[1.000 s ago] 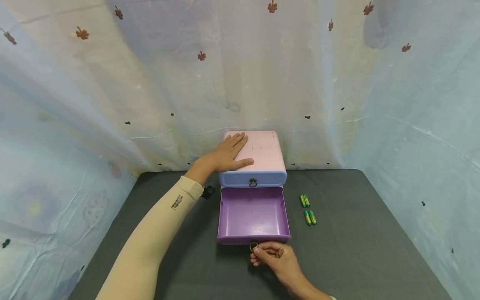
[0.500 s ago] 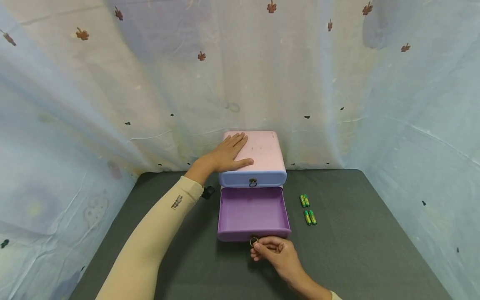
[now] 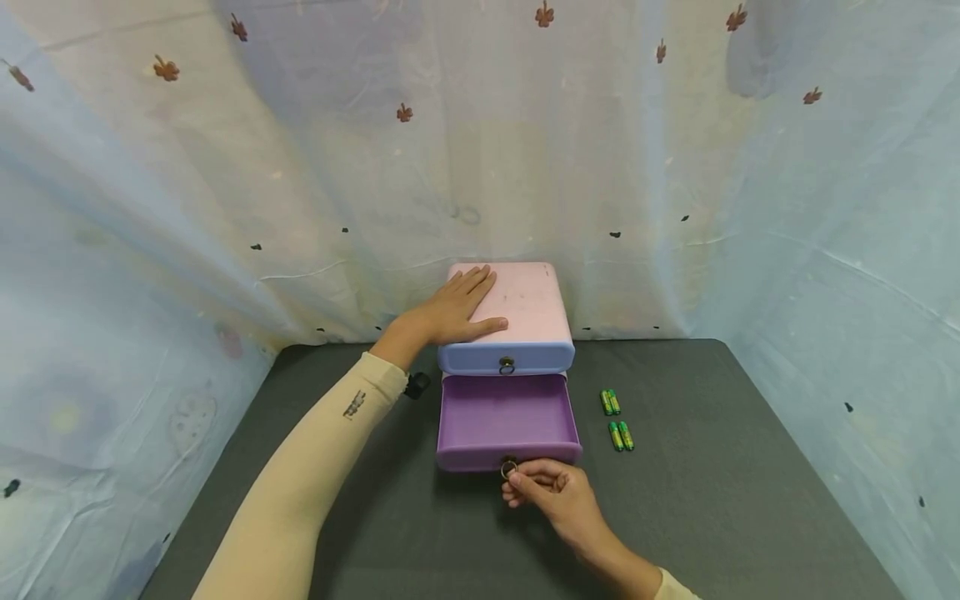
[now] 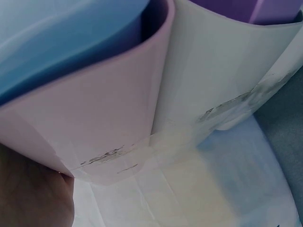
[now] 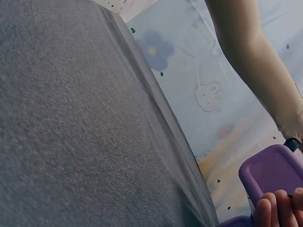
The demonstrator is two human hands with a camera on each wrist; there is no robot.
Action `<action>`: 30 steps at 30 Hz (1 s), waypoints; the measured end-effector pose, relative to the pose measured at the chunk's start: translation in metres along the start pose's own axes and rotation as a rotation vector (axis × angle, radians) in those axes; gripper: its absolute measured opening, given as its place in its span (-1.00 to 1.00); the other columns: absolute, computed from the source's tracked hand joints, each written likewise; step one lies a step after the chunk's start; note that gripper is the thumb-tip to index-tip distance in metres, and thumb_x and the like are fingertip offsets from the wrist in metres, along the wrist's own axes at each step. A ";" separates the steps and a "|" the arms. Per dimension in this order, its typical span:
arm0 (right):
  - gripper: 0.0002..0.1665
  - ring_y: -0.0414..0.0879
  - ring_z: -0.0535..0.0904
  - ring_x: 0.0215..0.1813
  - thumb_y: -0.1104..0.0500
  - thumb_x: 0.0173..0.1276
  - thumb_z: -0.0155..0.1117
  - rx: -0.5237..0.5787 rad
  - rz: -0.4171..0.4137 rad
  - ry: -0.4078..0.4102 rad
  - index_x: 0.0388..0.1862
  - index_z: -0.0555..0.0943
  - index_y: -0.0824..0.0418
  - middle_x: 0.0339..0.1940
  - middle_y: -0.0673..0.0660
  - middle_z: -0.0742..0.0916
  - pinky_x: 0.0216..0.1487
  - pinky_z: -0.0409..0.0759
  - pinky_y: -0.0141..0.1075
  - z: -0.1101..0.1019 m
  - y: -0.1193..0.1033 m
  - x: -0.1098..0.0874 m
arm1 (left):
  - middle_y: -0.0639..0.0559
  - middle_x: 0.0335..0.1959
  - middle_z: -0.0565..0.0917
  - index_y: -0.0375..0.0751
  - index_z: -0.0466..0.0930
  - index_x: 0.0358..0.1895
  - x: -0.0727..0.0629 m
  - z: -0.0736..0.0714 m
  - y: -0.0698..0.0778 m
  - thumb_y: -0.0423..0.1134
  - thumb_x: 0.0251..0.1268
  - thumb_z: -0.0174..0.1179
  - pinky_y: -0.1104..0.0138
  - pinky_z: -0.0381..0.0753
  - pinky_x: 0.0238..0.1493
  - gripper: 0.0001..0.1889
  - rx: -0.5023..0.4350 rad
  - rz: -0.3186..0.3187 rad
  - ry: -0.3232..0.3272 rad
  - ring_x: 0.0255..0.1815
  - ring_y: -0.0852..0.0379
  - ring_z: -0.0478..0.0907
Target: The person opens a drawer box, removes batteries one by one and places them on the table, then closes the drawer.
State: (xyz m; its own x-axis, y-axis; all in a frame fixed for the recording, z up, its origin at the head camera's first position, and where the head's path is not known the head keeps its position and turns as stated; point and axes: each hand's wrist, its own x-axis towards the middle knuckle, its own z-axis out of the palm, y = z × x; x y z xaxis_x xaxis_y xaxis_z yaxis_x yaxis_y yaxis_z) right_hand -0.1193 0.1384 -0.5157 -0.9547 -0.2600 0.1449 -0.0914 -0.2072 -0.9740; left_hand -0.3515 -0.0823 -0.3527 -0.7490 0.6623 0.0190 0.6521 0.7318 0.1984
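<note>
A small chest of drawers (image 3: 528,300) with a pink top stands at the back of the table. My left hand (image 3: 450,308) rests flat on that top with its fingers spread. Below the blue upper drawer (image 3: 468,358), which sits closed, a purple drawer (image 3: 510,417) sticks out toward me with nothing inside it. My right hand (image 3: 558,496) pinches the metal ring pull (image 3: 508,469) on the purple drawer's front between thumb and forefinger. In the right wrist view, curled fingers (image 5: 281,208) show beside the purple drawer front (image 5: 274,170).
Two pairs of green batteries (image 3: 617,421) lie on the dark grey table (image 3: 712,500), right of the drawer. A patterned cloth curtain (image 3: 480,167) hangs right behind the chest and along both sides. The blue drawer has its own ring pull (image 3: 507,367).
The purple drawer has slid a little way back into the chest, and my right hand has moved away from me with its ring. My left hand stays in place.
</note>
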 end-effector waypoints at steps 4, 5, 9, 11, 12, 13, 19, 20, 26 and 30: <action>-0.72 -0.04 0.87 -0.17 0.39 0.55 0.34 0.005 -0.005 0.004 -0.01 0.64 0.69 -0.15 0.52 0.81 -0.06 0.85 -0.04 -0.001 -0.001 0.003 | -0.09 0.82 -0.27 -0.18 -0.31 0.79 0.001 0.000 -0.002 0.45 0.60 -0.11 0.13 -0.46 0.77 0.05 -0.004 0.004 0.001 0.82 0.00 -0.41; -0.71 -0.04 0.87 -0.17 0.39 0.54 0.34 0.008 -0.006 0.004 -0.01 0.64 0.70 -0.16 0.52 0.81 -0.06 0.85 -0.04 -0.001 -0.001 0.004 | -0.09 0.82 -0.28 -0.17 -0.32 0.79 0.002 0.001 -0.002 0.47 0.60 -0.13 0.13 -0.47 0.76 0.06 -0.001 0.004 -0.001 0.81 0.01 -0.42; -0.70 -0.04 0.86 -0.17 0.40 0.54 0.35 0.014 -0.015 0.011 -0.02 0.62 0.72 -0.17 0.50 0.82 -0.07 0.85 -0.05 -0.001 -0.002 0.006 | -0.08 0.82 -0.29 -0.17 -0.33 0.79 0.002 0.001 -0.004 0.49 0.58 -0.16 0.14 -0.49 0.76 0.07 0.004 0.005 -0.003 0.81 0.01 -0.44; -0.70 -0.04 0.86 -0.17 0.40 0.53 0.35 0.018 -0.022 0.012 -0.02 0.61 0.74 -0.16 0.50 0.82 -0.08 0.85 -0.06 -0.001 -0.002 0.008 | -0.09 0.82 -0.29 -0.17 -0.32 0.79 0.002 0.002 -0.004 0.48 0.59 -0.15 0.13 -0.49 0.76 0.07 0.005 0.005 -0.003 0.81 0.00 -0.43; -0.69 -0.04 0.86 -0.17 0.41 0.53 0.35 0.019 -0.028 0.011 -0.02 0.61 0.74 -0.17 0.50 0.82 -0.08 0.86 -0.06 -0.001 -0.002 0.008 | -0.09 0.82 -0.28 -0.17 -0.31 0.79 0.002 0.002 -0.004 0.47 0.60 -0.13 0.13 -0.48 0.76 0.06 0.002 0.006 0.000 0.81 0.00 -0.42; -0.69 -0.04 0.86 -0.17 0.41 0.54 0.35 0.017 -0.032 0.012 -0.02 0.60 0.75 -0.17 0.49 0.82 -0.08 0.86 -0.07 -0.001 -0.002 0.009 | -0.10 0.82 -0.28 -0.18 -0.31 0.79 0.001 0.001 -0.003 0.45 0.61 -0.12 0.12 -0.47 0.76 0.05 -0.002 0.008 0.002 0.82 -0.01 -0.41; -0.70 -0.04 0.86 -0.19 0.40 0.54 0.35 0.009 -0.005 0.030 0.00 0.63 0.71 -0.17 0.43 0.84 -0.08 0.86 -0.07 -0.003 -0.001 0.014 | -0.11 0.82 -0.26 -0.20 -0.29 0.79 -0.001 0.001 -0.001 0.41 0.62 -0.07 0.08 -0.44 0.77 0.05 -0.006 0.007 0.005 0.82 -0.02 -0.40; -0.70 -0.04 0.86 -0.19 0.39 0.54 0.35 0.008 0.000 0.031 0.01 0.63 0.70 -0.17 0.43 0.84 -0.08 0.86 -0.06 -0.003 -0.001 0.015 | -0.12 0.82 -0.26 -0.20 -0.29 0.79 -0.001 0.001 -0.001 0.41 0.62 -0.06 0.07 -0.44 0.77 0.05 -0.008 0.006 0.005 0.82 -0.02 -0.40; -0.69 -0.02 0.86 -0.18 0.37 0.55 0.36 0.000 0.000 0.041 0.02 0.64 0.68 -0.16 0.45 0.83 -0.06 0.85 -0.05 -0.004 0.000 0.021 | -0.13 0.82 -0.25 -0.21 -0.28 0.79 -0.001 0.001 -0.001 0.39 0.62 -0.05 0.05 -0.43 0.77 0.04 -0.016 0.008 0.012 0.82 -0.04 -0.39; -0.69 -0.02 0.86 -0.19 0.38 0.54 0.36 -0.004 -0.019 0.044 0.00 0.62 0.70 -0.17 0.47 0.83 -0.06 0.85 -0.05 -0.004 0.001 0.026 | -0.12 0.82 -0.25 -0.20 -0.28 0.79 -0.001 0.000 0.000 0.39 0.62 -0.06 0.05 -0.43 0.77 0.04 -0.014 0.010 0.015 0.82 -0.04 -0.38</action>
State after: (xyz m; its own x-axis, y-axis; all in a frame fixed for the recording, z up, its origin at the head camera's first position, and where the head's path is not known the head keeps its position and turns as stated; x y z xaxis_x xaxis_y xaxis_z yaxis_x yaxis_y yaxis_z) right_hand -0.1453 0.1357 -0.5135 -0.9643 -0.2145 0.1555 -0.1105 -0.2079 -0.9719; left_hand -0.3511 -0.0829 -0.3531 -0.7445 0.6666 0.0361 0.6576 0.7230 0.2120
